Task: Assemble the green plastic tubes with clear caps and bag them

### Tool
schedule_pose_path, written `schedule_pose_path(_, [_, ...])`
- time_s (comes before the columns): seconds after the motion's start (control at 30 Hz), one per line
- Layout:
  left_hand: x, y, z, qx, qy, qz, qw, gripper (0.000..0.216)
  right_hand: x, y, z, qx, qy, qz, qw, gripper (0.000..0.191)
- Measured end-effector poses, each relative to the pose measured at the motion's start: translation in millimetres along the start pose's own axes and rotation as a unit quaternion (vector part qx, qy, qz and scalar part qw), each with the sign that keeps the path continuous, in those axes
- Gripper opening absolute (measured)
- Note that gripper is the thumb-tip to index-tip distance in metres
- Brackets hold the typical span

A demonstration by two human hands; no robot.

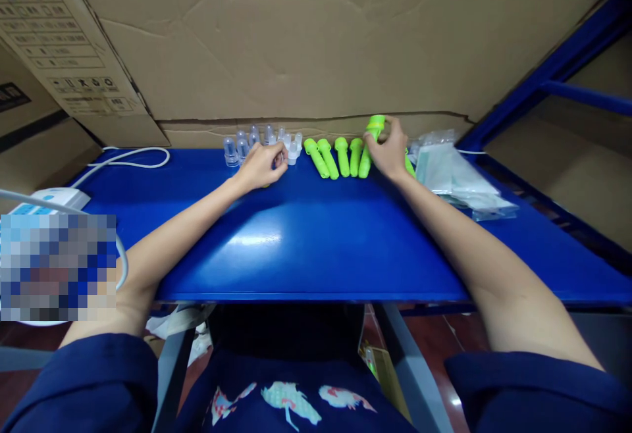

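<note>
My right hand (pixel 391 149) grips a lime-green flashlight-shaped piece (pixel 376 125) with its wider end up, raised at the back of the blue table. More lime-green flashlight-shaped pieces (pixel 342 156) lie in a row just left of that hand, and part of another shows behind it. With curled fingers, my left hand (pixel 264 164) is low over the table beside several clear plastic caps (pixel 230 151). What its fingers hold, if anything, is hidden. Some smaller translucent caps (pixel 292 150) stand just right of the left hand.
Clear plastic bags (pixel 457 176) lie on the blue table (pixel 296 242) at the right. Tall cardboard (pixel 306 45) backs the table, and a blue metal frame (pixel 538 84) rises at the right. At the left, a white cable (pixel 133 156) runs near a white device (pixel 54 199).
</note>
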State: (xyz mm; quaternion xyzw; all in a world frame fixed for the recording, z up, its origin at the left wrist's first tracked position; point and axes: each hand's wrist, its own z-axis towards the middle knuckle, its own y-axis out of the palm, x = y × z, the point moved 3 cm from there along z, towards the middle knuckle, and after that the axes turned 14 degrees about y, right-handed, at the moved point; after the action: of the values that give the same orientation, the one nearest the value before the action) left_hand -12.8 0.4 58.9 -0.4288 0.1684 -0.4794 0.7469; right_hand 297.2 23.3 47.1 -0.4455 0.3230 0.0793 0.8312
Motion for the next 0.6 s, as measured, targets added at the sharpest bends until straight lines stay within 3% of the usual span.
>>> schedule_pose_path(0.13, [-13, -8, -1, -0.138, -0.011, -0.025, 0.990, 0.012, 22, 7, 15, -0.015, 0.040, -0.025, 0.999, 0.050])
schedule_pose_path(0.37, [-11, -22, 0, -0.305, -0.059, 0.036, 0.950, 0.024, 34, 21, 21, -0.050, 0.070, -0.036, 0.996, 0.055])
schedule_pose_path(0.47, [-11, -25, 0, -0.351, -0.087, 0.048, 0.931, 0.027, 35, 22, 21, -0.056, 0.070, -0.043, 0.995, 0.049])
schedule_pose_path(0.6, [-15, -24, -3, -0.370, -0.106, 0.048, 0.922, 0.029, 35, 21, 21, -0.063, 0.069, -0.060, 0.994, 0.045])
